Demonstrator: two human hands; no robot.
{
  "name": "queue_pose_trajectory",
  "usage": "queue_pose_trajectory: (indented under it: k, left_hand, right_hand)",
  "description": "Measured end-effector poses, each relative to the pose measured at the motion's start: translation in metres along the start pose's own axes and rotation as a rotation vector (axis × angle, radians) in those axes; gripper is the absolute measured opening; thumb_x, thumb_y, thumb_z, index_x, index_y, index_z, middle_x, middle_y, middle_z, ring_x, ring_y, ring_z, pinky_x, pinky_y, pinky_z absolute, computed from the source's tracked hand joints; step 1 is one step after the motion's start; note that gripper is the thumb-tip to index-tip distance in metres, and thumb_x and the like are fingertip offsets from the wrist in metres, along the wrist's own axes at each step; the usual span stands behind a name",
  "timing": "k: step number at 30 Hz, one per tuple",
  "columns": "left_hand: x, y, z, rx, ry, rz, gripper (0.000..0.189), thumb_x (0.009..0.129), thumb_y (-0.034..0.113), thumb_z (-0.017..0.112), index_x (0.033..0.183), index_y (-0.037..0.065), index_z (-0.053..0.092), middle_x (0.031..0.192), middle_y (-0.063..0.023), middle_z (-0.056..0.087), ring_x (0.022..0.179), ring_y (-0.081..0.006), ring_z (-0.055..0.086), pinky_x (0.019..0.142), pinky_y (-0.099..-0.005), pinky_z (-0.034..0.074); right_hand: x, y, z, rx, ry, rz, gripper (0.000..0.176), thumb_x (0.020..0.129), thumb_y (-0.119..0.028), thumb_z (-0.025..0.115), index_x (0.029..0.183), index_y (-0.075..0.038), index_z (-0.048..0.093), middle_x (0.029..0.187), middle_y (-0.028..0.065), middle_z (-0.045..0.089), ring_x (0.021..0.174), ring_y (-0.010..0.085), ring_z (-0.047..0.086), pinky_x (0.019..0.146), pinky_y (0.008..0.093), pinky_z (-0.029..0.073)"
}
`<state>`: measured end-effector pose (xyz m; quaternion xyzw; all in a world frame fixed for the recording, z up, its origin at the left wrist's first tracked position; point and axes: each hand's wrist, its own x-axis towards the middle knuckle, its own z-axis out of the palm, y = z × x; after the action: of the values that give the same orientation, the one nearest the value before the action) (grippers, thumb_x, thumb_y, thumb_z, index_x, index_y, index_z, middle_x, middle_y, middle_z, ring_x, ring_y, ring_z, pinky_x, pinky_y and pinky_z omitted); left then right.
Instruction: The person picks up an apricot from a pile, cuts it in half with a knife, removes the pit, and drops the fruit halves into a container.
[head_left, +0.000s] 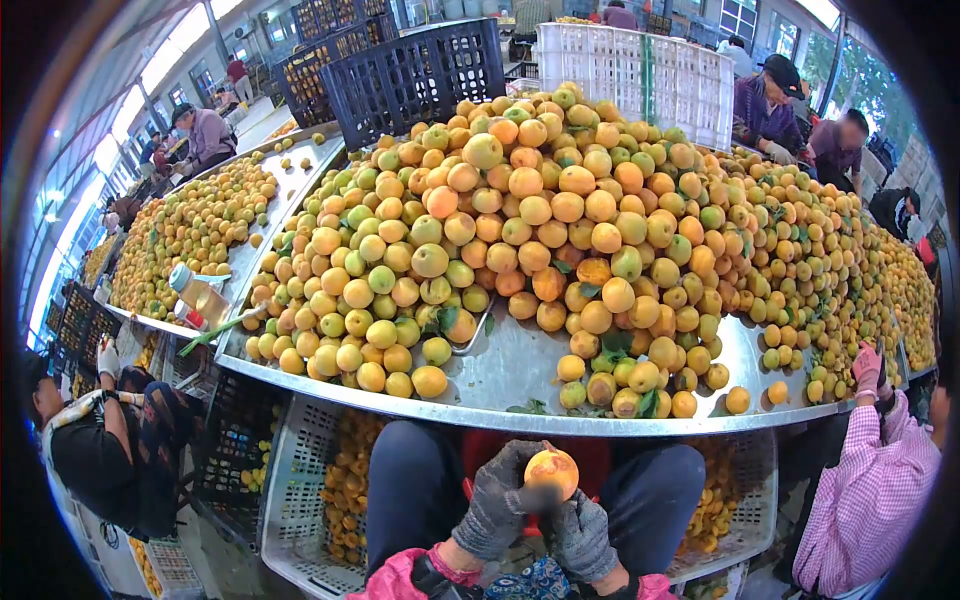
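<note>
Above my lap, in front of the metal table's edge, my left hand (497, 500) in a grey knit glove is closed round an orange-yellow apricot (552, 472). Just below the fruit is my right hand (583, 540), also gloved in grey, with its fingers curled in close to the left hand. A dark blurred patch covers the spot where the two hands meet, so whatever the right fingers grip is hidden. Beyond the table edge rises a large heap of apricots (530, 210), yellow, orange and some greenish, with a few leaves among them.
Bare metal shows on the table (500, 362) near its front rim. Under it stand a white crate (290, 500) of apricot pieces and a black crate (235, 430). Black (415, 80) and white (640, 85) crates stand behind the heap. A co-worker in pink checks (865, 500) sits at right, another (110, 450) at left.
</note>
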<state>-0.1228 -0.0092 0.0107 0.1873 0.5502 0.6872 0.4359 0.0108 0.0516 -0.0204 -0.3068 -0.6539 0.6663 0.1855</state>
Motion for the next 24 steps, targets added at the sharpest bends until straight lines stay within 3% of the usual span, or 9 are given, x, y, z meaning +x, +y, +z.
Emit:
queue_pose_trajectory:
  k: [2,4,9,11,12,15,19,23,24]
  left_hand:
    - [0.003,0.011,-0.011,0.121,-0.087,0.012,0.055,0.066,0.021,0.082,0.110,0.000,0.058,0.103,-0.0063,0.063,0.097,-0.0147,0.059,0.088,-0.0304,0.048]
    - [0.008,0.016,-0.021,0.245,-0.226,0.043,0.057,0.061,0.019,0.086,0.108,0.001,0.060,0.104,-0.0062,0.063,0.098,-0.0150,0.059,0.090,-0.0310,0.048]
    - [0.019,0.032,-0.038,0.434,-0.466,-0.047,0.056,0.062,0.026,0.087,0.107,0.004,0.062,0.103,-0.0069,0.063,0.098,-0.0182,0.061,0.087,-0.0328,0.049]
    - [0.026,0.036,-0.047,0.949,-0.662,0.267,0.058,0.061,0.032,0.087,0.106,0.005,0.062,0.102,-0.0096,0.063,0.095,-0.0243,0.062,0.085,-0.0350,0.050]
    - [0.028,0.041,-0.046,0.994,-0.698,0.247,0.061,0.059,0.036,0.087,0.106,0.005,0.062,0.101,-0.0117,0.063,0.094,-0.0295,0.062,0.084,-0.0371,0.050]
    - [0.037,0.047,-0.048,1.043,-0.719,0.197,0.060,0.060,0.032,0.084,0.109,0.008,0.061,0.102,-0.0121,0.064,0.099,-0.0321,0.061,0.088,-0.0402,0.049]
    - [0.033,0.043,-0.052,0.819,-0.515,0.104,0.061,0.060,0.033,0.084,0.111,0.007,0.060,0.105,-0.0123,0.064,0.102,-0.0305,0.062,0.089,-0.0406,0.049]
    - [0.030,0.037,-0.053,1.025,-0.619,0.280,0.058,0.059,0.032,0.083,0.107,0.009,0.061,0.102,-0.0100,0.062,0.099,-0.0301,0.059,0.090,-0.0394,0.048]
    - [0.027,0.043,-0.046,1.024,-0.593,0.206,0.053,0.058,0.026,0.082,0.104,0.010,0.062,0.098,-0.0090,0.061,0.096,-0.0308,0.058,0.095,-0.0405,0.044]
  right_hand:
    - [-0.003,-0.001,-0.014,0.003,-0.053,0.070,0.036,0.096,-0.027,0.052,0.117,0.002,0.056,0.084,0.0163,0.068,0.078,0.0289,0.069,0.065,0.0356,0.052]
    - [0.004,-0.022,-0.034,-0.175,-0.255,-0.064,0.034,0.094,-0.025,0.054,0.116,0.002,0.056,0.082,0.0180,0.067,0.076,0.0320,0.068,0.063,0.0367,0.052]
    - [0.013,-0.016,-0.050,-0.469,-0.390,-0.250,0.033,0.091,-0.027,0.058,0.111,0.000,0.058,0.074,0.0212,0.063,0.064,0.0364,0.063,0.056,0.0417,0.050]
    - [0.014,-0.013,-0.052,-0.665,-0.492,-0.224,0.035,0.090,-0.029,0.058,0.112,-0.002,0.058,0.071,0.0206,0.062,0.061,0.0353,0.063,0.054,0.0418,0.050]
    - [0.016,-0.017,-0.052,-0.660,-0.497,-0.220,0.035,0.090,-0.029,0.058,0.112,-0.002,0.058,0.071,0.0206,0.062,0.061,0.0353,0.063,0.054,0.0418,0.050]
    - [0.019,-0.023,-0.051,-0.729,-0.546,-0.213,0.036,0.091,-0.031,0.057,0.115,-0.004,0.058,0.069,0.0199,0.062,0.060,0.0347,0.063,0.053,0.0420,0.050]
    - [0.021,-0.013,-0.051,-0.531,-0.419,-0.181,0.038,0.091,-0.031,0.056,0.120,-0.006,0.055,0.068,0.0189,0.062,0.060,0.0345,0.063,0.052,0.0429,0.049]
    - [0.017,-0.013,-0.047,-0.626,-0.459,-0.248,0.041,0.092,-0.031,0.055,0.125,-0.006,0.052,0.071,0.0189,0.063,0.061,0.0344,0.063,0.052,0.0433,0.050]
    - [0.018,-0.016,-0.045,-0.625,-0.464,-0.246,0.041,0.092,-0.031,0.055,0.125,-0.006,0.052,0.071,0.0189,0.063,0.061,0.0344,0.063,0.052,0.0433,0.050]
